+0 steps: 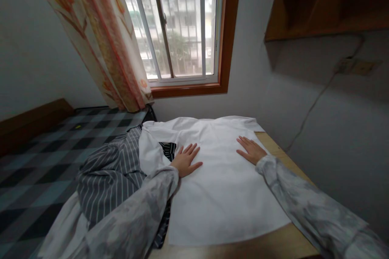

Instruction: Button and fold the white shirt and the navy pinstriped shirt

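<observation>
A white shirt [225,194] lies spread out on a light wooden table [273,145], its body reaching almost to the near edge. Flat on its left side rests my left hand [186,161], fingers apart. My right hand [251,150] lies on the right side of the cloth, fingers stretched out, close to the table's right edge. The shirt's left sleeve [153,149] extends over a heap of grey striped cloth [112,178]. Neither hand grips anything. Both of my forearms are in grey patterned sleeves.
To the left is a bed with a dark checked cover [33,162] and a wooden headboard [36,119]. A flowered curtain [106,40] hangs beside the window [182,28]. On the right wall are a wooden shelf [304,12], a socket [361,66] and a cable [306,113].
</observation>
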Tool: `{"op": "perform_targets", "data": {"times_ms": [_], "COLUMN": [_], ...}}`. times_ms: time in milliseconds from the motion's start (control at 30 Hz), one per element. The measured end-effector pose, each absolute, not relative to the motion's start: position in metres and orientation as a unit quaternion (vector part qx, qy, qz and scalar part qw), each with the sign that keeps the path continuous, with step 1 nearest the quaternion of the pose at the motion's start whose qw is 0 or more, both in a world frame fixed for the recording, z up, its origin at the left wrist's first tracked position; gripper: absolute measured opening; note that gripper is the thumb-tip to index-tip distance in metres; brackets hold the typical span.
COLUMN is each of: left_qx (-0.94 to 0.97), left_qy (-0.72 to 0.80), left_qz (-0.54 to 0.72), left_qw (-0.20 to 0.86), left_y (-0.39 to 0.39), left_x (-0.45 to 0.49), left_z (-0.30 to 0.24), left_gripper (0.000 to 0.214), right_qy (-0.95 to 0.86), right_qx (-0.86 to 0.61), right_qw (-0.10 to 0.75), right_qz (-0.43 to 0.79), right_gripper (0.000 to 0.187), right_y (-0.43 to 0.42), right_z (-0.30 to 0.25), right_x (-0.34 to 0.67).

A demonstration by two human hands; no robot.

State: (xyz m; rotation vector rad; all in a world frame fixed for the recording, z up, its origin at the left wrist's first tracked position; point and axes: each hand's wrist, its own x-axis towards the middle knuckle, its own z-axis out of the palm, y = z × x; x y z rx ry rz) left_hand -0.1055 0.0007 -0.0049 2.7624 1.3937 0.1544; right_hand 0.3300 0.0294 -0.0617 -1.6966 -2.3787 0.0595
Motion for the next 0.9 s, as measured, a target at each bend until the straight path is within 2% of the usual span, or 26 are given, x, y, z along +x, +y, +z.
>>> {"op": "perform_targets", "data": {"times_ms": [267,333,400,467,600,733,900], "left_qx": [0.860,0.861,0.860,0.836,0.680,0.612,0.610], "left_qy": [0.506,0.507,0.511,0.548,0.715,0.782,0.786], "left_qz": [0.055,0.034,0.006,0.031,0.081,0.038,0.077], "left_qw": [-0.014,-0.007,0.004,-0.023,-0.140,-0.116,-0.061], "left_y": [-0.002,-0.002,0.001,0.007,0.023,0.031,0.037], "left_x": [-0.124,-0.121,-0.124,-0.136,-0.180,-0.219,-0.242], "left_z": [0.000,0.017,0.044,0.075,0.120,0.126,0.123], "left_gripper": [0.081,0.070,0.050,0.041,0.055,0.064,0.051], "right_qy": [-0.734,-0.726,-0.719,-0.722,-0.731,-0.732,-0.732], "right_qx": [-0.673,-0.682,-0.689,-0.686,-0.675,-0.669,-0.667], "right_qw": [0.086,0.080,0.073,0.069,0.088,0.127,0.135], "right_qz": [-0.032,-0.040,-0.045,-0.052,-0.046,-0.027,-0.035], "right_gripper": [0.077,0.077,0.076,0.074,0.072,0.071,0.068], "right_y": [0.053,0.052,0.050,0.048,0.047,0.047,0.044], "right_z": [-0.081,-0.083,-0.082,-0.081,-0.083,-0.089,-0.085], "right_x": [0.408,0.409,0.406,0.403,0.401,0.403,0.400]}}
